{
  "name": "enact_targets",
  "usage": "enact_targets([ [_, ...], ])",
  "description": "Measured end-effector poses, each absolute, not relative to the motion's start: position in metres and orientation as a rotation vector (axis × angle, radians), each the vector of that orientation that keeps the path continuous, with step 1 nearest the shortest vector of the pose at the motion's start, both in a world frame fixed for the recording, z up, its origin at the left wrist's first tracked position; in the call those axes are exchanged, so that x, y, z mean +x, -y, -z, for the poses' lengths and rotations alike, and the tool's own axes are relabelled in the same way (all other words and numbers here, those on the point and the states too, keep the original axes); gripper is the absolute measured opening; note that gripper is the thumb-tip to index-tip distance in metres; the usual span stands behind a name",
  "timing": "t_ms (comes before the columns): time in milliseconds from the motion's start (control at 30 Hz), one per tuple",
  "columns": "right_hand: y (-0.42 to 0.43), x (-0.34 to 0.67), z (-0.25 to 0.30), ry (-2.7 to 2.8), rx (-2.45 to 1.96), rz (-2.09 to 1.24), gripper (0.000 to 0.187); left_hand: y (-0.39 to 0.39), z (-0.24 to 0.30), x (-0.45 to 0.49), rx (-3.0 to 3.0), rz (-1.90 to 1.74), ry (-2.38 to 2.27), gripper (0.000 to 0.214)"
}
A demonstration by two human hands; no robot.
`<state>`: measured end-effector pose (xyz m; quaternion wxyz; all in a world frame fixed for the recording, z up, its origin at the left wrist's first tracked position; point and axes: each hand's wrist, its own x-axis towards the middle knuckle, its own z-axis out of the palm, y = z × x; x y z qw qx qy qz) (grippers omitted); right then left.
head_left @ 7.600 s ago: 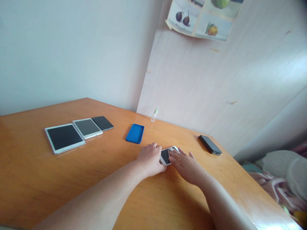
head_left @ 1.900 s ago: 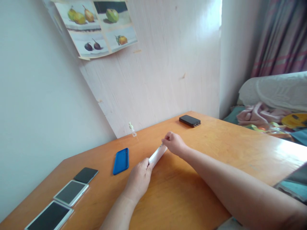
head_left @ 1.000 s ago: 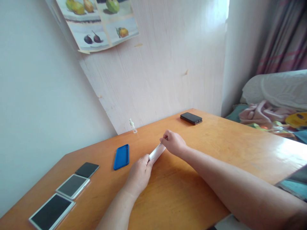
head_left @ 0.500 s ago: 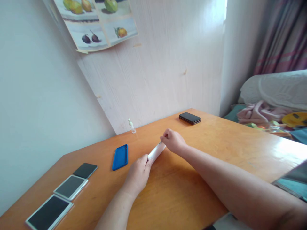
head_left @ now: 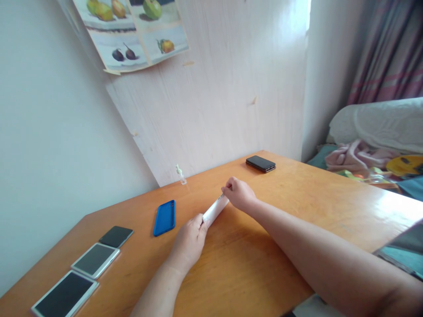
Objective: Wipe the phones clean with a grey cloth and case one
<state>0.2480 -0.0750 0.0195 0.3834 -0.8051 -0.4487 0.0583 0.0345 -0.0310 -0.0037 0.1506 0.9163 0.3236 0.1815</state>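
A slim white phone [head_left: 216, 210] is held at a slant above the table, its back or edge side towards me, so its screen is hidden. My left hand [head_left: 190, 237] is closed around its near end, thumb along the edge. At the far end, my right hand [head_left: 241, 192] has its fingers curled and pinched on the corner; exactly what the fingertips grip is hidden. To the left of the phone lies a blue phone case [head_left: 164, 219], open side up.
On the wooden table [head_left: 271, 251], a black phone [head_left: 116, 237] and two white-framed tablets [head_left: 95, 258] lie in a row at left. A small pump bottle [head_left: 180, 175] stands by the wall. Stacked dark phones [head_left: 261, 163] lie at the back right.
The view has shifted very slightly. Both hands keep nearly the same hold on the white phone, with no clear movement.
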Motion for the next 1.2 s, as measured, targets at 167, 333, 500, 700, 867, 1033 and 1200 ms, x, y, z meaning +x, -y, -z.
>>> enact_targets([
  [167,0.090,0.194,-0.016,1.513,-1.838,-0.216,0.014,0.029,0.005,0.033,2.549,-0.561,-0.810,0.023],
  [333,0.083,0.224,-0.020,1.366,-1.971,-0.168,0.016,0.031,0.004,0.034,2.596,-0.539,-0.885,0.028],
  [500,0.076,0.250,-0.021,1.152,-2.078,-0.128,0.017,0.032,0.003,0.034,2.637,-0.531,-0.920,0.029],
  [700,0.087,0.200,-0.015,1.539,-1.811,-0.218,0.014,0.030,0.005,0.033,2.557,-0.562,-0.825,0.026],
  [867,0.079,0.234,-0.021,1.287,-2.027,-0.168,0.017,0.032,0.004,0.034,2.612,-0.548,-0.893,0.028],
  [1033,0.082,0.229,-0.022,1.290,-2.047,-0.111,0.016,0.031,0.005,0.034,2.616,-0.546,-0.907,0.028],
  [1200,0.095,0.187,-0.017,1.622,-1.841,-0.182,0.017,0.031,0.006,0.034,2.525,-0.581,-0.771,0.021],
])
